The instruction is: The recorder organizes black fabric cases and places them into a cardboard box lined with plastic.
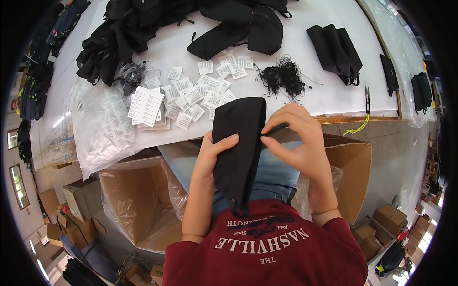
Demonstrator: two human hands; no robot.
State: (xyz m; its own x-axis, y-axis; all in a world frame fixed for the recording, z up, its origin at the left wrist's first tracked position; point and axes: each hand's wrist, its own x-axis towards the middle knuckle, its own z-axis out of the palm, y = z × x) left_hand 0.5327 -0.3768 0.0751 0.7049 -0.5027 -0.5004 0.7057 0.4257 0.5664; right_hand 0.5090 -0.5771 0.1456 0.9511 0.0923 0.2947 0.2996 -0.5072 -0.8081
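Above my lap, a flat black fabric pouch (240,131) is held upright, its narrow end hanging down to my shirt. My left hand (208,151) is closed around its left side, with the thumb lying on the front. At the upper right edge, my right hand (300,138) pinches with thumb and fingertips. A short black tab (276,128), perhaps a zipper pull or a strip of the pouch, sticks out between those fingers; I cannot tell how it joins the pouch. Just beyond the pouch, many small white labels (191,95) lie loosely spread on the white table (329,102).
A stack of printed sheets (144,106) and a clear plastic bag of labels (102,128) lie at left. A tangle of black cords (284,80), folded black pouches (336,52) and thread snips (367,100) lie right. Black bags (238,26) are heaped behind. Open cartons (138,190) flank my legs.
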